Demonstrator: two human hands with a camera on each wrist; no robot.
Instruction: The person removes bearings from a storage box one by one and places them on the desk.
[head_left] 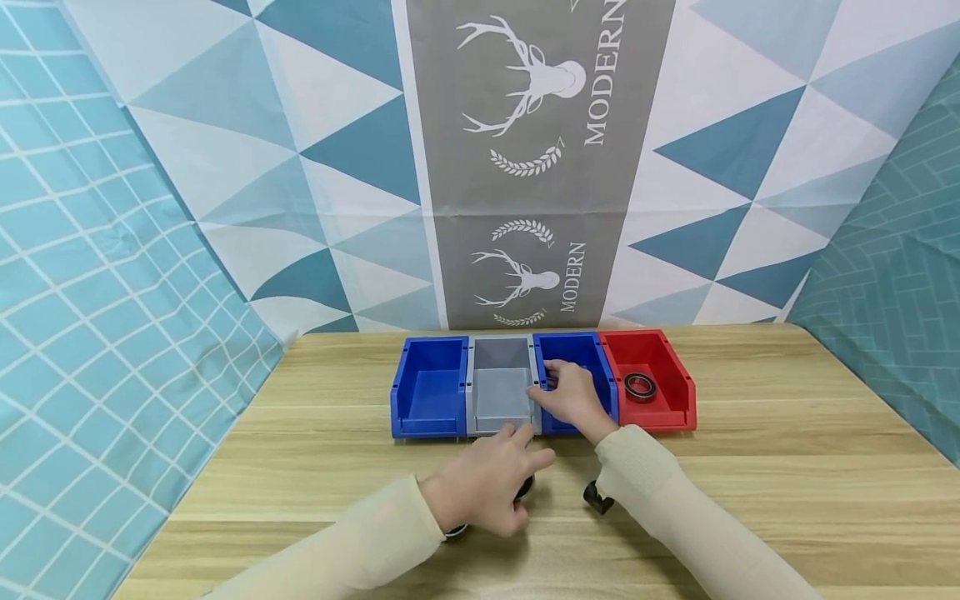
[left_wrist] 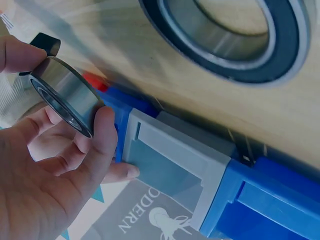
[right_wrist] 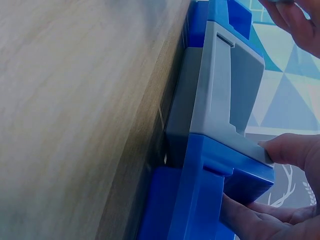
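Note:
My left hand pinches a ball bearing between thumb and fingers, above the table in front of the grey bin. In the head view that bearing is mostly hidden by the hand. My right hand is at the right-hand blue bin. Its thumb presses the rim beside the grey bin while its fingers reach inside the blue one, pinching the adjoining side walls. A second bearing lies on the table, largely covered by my left hand and sleeve in the head view.
A red bin at the row's right end holds another bearing. Another blue bin stands at the left end. On the table near my right sleeve lies a small black curved piece. A patterned cloth backdrop rises behind the table.

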